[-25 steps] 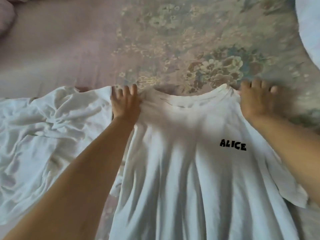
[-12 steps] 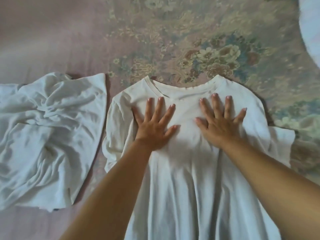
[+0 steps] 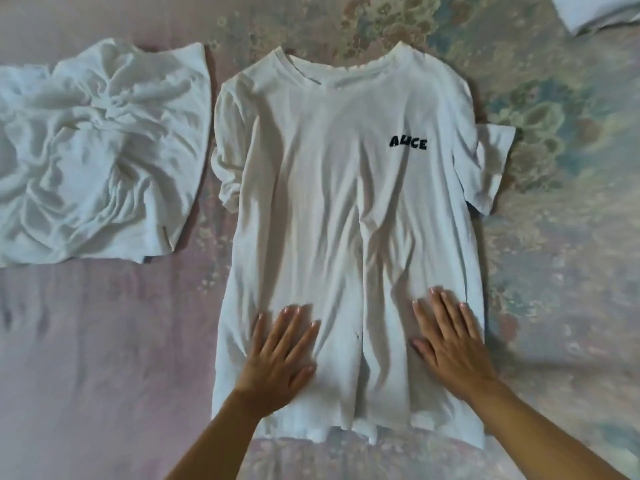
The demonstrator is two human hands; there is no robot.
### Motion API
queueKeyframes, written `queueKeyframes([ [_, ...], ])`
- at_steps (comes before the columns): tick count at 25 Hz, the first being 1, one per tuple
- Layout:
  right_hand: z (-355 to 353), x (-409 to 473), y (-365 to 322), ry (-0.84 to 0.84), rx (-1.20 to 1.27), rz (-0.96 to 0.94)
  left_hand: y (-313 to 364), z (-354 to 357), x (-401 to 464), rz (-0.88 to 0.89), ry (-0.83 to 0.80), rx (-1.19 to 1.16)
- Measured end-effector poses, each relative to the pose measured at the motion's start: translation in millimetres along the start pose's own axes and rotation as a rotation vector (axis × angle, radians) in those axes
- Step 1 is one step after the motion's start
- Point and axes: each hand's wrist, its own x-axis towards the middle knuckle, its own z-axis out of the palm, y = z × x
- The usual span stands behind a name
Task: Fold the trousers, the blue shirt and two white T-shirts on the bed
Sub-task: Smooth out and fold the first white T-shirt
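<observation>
A white T-shirt [image 3: 349, 202] with black "ALICE" lettering lies spread face up on the bed, collar at the far end and hem toward me. My left hand [image 3: 280, 358] presses flat on its lower left part, fingers straight. My right hand [image 3: 450, 344] lies flat on its lower right part, fingers spread. A second white T-shirt [image 3: 100, 150] sits crumpled on the left, apart from the first. The left sleeve of the spread shirt is bunched; the right sleeve sticks out flat. No trousers or blue shirt are in sight.
The bed cover [image 3: 104, 358] is pink on the left and floral on the right. A folded white cloth [image 3: 595, 8] shows at the top right corner.
My hands let go of the shoulders, pressed flat on the chest, then slid down the shirt to near the hem. The shirt now lies smoother, and the lettering shows again.
</observation>
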Motion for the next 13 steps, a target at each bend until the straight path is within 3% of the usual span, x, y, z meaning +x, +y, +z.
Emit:
queueKeyframes([
  [7,7.9,-97.7,-10.5,-0.112,-0.007,-0.105,-8.2,9.0,-85.3,0.157,-0.052,0.119],
  [13,5.6,-110.0,-10.9,-0.117,0.045,-0.098,-13.3,16.5,-106.7,0.172,0.054,0.144],
])
